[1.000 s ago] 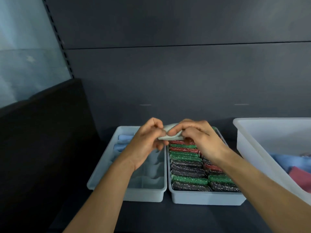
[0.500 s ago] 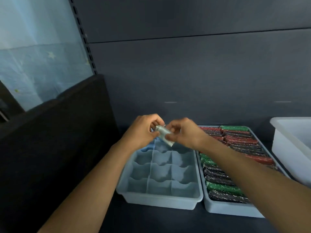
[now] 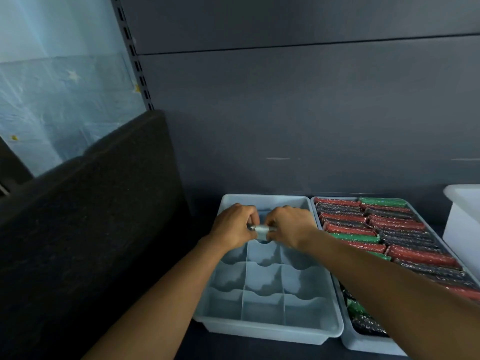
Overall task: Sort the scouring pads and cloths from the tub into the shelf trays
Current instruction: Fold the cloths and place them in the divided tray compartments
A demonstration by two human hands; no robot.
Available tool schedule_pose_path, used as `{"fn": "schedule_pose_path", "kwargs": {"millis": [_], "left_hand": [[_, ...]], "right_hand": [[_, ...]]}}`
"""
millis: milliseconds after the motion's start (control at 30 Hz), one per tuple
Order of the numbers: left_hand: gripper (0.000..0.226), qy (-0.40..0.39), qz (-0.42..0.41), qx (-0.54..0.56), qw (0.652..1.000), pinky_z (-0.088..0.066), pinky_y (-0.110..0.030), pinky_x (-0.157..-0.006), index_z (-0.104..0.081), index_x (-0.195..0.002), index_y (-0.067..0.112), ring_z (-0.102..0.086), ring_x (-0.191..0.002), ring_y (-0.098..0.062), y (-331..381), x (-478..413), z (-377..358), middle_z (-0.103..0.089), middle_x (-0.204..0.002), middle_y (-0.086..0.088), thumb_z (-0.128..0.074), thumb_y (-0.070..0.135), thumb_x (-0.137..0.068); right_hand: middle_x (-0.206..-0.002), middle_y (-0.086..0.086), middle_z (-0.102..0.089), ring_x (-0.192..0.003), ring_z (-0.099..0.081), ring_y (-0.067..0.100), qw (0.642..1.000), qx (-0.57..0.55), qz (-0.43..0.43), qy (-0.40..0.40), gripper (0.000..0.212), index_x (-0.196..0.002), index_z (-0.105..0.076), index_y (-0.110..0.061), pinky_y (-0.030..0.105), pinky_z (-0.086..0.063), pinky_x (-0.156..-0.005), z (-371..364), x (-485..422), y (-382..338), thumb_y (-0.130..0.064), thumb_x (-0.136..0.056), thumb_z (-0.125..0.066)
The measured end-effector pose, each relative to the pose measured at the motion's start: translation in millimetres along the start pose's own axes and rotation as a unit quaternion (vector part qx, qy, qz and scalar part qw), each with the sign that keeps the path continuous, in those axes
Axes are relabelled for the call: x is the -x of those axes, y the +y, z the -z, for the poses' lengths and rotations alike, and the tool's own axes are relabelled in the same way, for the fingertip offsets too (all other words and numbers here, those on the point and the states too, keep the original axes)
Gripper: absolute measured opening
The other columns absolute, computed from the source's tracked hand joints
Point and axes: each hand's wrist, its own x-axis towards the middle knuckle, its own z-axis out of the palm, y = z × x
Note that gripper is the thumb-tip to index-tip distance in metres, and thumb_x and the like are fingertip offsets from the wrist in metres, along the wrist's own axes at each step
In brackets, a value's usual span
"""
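Lower now than half a second ago, your two hands meet over the far rows of the divided tray (image 3: 262,331), which is three compartments across. Your left hand (image 3: 233,226) and right hand (image 3: 291,226) each pinch an end of one small pale rolled cloth (image 3: 262,229) held between them. Just right of your right hand sits a second tray (image 3: 368,344), packed with two columns of red, green and black scouring pads (image 3: 348,229). Further right stands one white tub (image 3: 462,219).
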Motion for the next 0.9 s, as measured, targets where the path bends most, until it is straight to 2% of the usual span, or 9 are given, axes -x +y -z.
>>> {"fn": "schedule_pose_path", "kwargs": {"millis": [100, 233, 367, 533, 633, 700, 733, 833, 900], "left_hand": [[0.015, -0.01, 0.002, 0.001, 1.0, -0.052, -0.035, -0.082, -0.068, -0.09, 0.02, -0.062, -0.095, -0.016, -4, 0, -1, -0.069, -0.095, 0.003, -0.065, 0.011, -0.079], [0.02, 0.036, 0.011, 0.004, 0.999, -0.048, -0.035, -0.088, -0.066, -0.104, 0.018, -0.057, -0.104, -0.018, -14, 9, -3, -0.066, -0.109, 0.001, -0.062, 0.012, -0.085], [0.022, 0.036, 0.014, 0.019, 0.999, -0.049, -0.035, -0.091, -0.067, -0.107, 0.016, -0.059, -0.105, -0.02, -15, 17, -4, -0.068, -0.111, 0.0, -0.067, 0.017, -0.085], [0.018, 0.059, 0.044, 0.048, 0.996, -0.051, -0.036, -0.091, -0.067, -0.101, 0.02, -0.061, -0.101, -0.016, -4, 23, -8, -0.068, -0.105, 0.004, -0.069, 0.018, -0.083], [0.02, 0.07, 0.07, 0.053, 0.994, -0.051, -0.035, -0.093, -0.067, -0.104, 0.022, -0.062, -0.102, -0.014, 3, 31, -8, -0.067, -0.109, 0.006, -0.07, 0.02, -0.084], [0.02, 0.074, 0.075, 0.061, 0.993, -0.051, -0.035, -0.092, -0.067, -0.104, 0.022, -0.062, -0.103, -0.013, 11, 38, -8, -0.067, -0.109, 0.007, -0.068, 0.021, -0.084], [0.019, 0.077, 0.075, 0.07, 0.992, -0.05, -0.034, -0.092, -0.067, -0.103, 0.021, -0.062, -0.103, -0.012, 16, 41, -7, -0.067, -0.108, 0.007, -0.068, 0.021, -0.085], [0.019, 0.105, 0.068, 0.098, 0.987, -0.047, -0.023, -0.089, -0.067, -0.105, 0.019, -0.062, -0.101, -0.009, 44, 53, -8, -0.065, -0.104, 0.011, -0.066, 0.016, -0.086], [0.02, 0.129, 0.051, 0.123, 0.983, -0.046, -0.021, -0.091, -0.067, -0.106, 0.019, -0.061, -0.101, -0.006, 69, 61, -12, -0.063, -0.102, 0.013, -0.066, 0.015, -0.087]], "right_hand": [[-0.108, 0.002, -0.066, -0.101, -0.063, 0.025, 0.998, 0.053, 0.009, -0.012, 0.026, -0.107, -0.067, -0.028, 0.031, -0.046, -0.079, 2, -8, -8, -0.033, -0.081, -0.066], [-0.114, 0.003, -0.064, -0.105, -0.062, 0.026, 0.996, 0.082, 0.004, -0.036, 0.032, -0.113, -0.062, -0.022, 0.031, -0.043, -0.077, -2, -16, -16, -0.03, -0.083, -0.066], [-0.111, 0.0, -0.066, -0.101, -0.063, 0.024, 0.998, 0.016, -0.042, -0.046, 0.037, -0.114, -0.063, -0.025, 0.031, -0.047, -0.078, -5, -16, -12, -0.034, -0.079, -0.072], [-0.106, 0.0, -0.068, -0.098, -0.065, 0.023, 0.995, -0.043, -0.087, -0.035, 0.037, -0.109, -0.066, -0.026, 0.031, -0.051, -0.081, -8, -11, -8, -0.038, -0.075, -0.076], [-0.103, 0.001, -0.067, -0.095, -0.065, 0.024, 0.991, -0.078, -0.064, -0.086, 0.039, -0.11, -0.065, -0.023, 0.034, -0.051, -0.084, -2, -5, -4, -0.042, -0.077, -0.073], [-0.104, 0.002, -0.067, -0.077, -0.068, 0.023, 0.983, -0.134, -0.036, -0.12, 0.041, -0.116, -0.062, -0.021, 0.033, -0.053, -0.077, 7, 5, 1, -0.043, -0.081, -0.068], [-0.112, 0.002, -0.066, -0.075, -0.068, 0.023, 0.979, -0.159, -0.019, -0.123, 0.045, -0.124, -0.058, -0.023, 0.033, -0.053, -0.076, 12, 12, 5, -0.041, -0.083, -0.066], [-0.14, -0.002, -0.052, -0.118, -0.057, 0.022, 0.988, -0.14, 0.032, -0.054, 0.052, -0.137, -0.049, -0.03, 0.035, -0.046, -0.098, 29, 44, 24, -0.04, -0.087, -0.062], [-0.138, -0.003, -0.054, -0.122, -0.054, 0.021, 0.989, -0.14, 0.05, -0.001, 0.045, -0.133, -0.053, -0.032, 0.037, -0.045, -0.1, 40, 75, 44, -0.039, -0.089, -0.06]]}}
